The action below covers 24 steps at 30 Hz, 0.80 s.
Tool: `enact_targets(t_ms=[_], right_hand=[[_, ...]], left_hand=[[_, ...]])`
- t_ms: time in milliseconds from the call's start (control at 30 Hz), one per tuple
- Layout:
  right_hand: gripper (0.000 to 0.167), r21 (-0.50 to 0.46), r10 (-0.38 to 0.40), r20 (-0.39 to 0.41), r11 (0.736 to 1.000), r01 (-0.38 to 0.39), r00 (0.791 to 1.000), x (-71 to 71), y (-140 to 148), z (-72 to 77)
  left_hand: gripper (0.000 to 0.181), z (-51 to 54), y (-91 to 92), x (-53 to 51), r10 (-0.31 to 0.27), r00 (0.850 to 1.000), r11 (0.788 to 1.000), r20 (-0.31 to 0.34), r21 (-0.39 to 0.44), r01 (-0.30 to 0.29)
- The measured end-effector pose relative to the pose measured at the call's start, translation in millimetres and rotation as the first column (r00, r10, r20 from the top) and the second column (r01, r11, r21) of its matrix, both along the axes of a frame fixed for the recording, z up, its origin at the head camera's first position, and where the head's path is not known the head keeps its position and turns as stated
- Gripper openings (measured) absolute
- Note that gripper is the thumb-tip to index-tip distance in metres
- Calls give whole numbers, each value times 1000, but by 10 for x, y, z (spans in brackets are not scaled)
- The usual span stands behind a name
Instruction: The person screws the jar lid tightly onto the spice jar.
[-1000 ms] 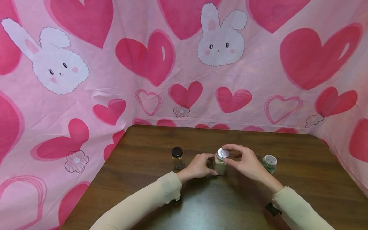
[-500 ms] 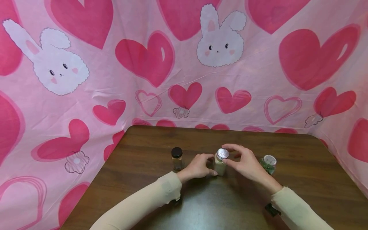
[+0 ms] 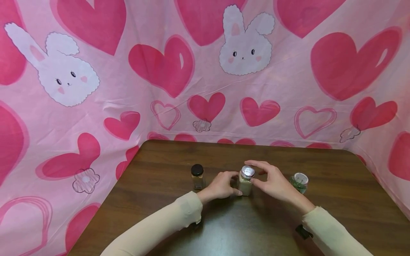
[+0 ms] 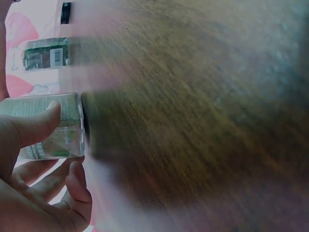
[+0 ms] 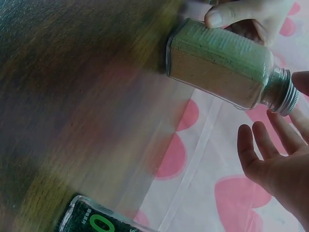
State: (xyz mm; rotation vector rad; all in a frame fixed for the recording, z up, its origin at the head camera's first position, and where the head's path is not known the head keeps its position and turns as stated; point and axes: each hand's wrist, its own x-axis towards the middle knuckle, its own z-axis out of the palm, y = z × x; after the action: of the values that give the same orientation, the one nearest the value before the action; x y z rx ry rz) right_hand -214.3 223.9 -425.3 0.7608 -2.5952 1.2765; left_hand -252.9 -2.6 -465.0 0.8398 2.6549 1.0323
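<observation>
A clear square spice jar of pale powder stands upright on the table. My left hand grips its lower part; in the left wrist view the thumb lies along one face of the jar and fingers sit behind it. My right hand is at the silver screw lid, thumb and forefinger on opposite sides of it. In the right wrist view this lid is between the thumb and a fingertip, while the other fingers stay off the jar.
On the brown wooden table, a black-capped spice jar stands left of the hands. A jar of green herbs with a pale lid is behind the right wrist. Pink heart-patterned cloth hangs beyond the table.
The right thumb has shifted slightly right and the forefinger slightly left around the lid, a small anticlockwise turn. The left hand and the jar's body have stayed put.
</observation>
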Motion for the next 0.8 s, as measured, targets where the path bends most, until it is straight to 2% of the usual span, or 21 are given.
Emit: enact_targets(t_ms=[300, 800], right_hand=[[45, -29, 9, 10, 1000, -8, 1000, 5, -4, -3], [46, -43, -54, 4, 998, 54, 999, -4, -29, -41]], left_hand=[[59, 10, -4, 5, -2, 1000, 1000, 4, -1, 2], [61, -6, 1, -1, 2, 1000, 1000, 5, -6, -2]])
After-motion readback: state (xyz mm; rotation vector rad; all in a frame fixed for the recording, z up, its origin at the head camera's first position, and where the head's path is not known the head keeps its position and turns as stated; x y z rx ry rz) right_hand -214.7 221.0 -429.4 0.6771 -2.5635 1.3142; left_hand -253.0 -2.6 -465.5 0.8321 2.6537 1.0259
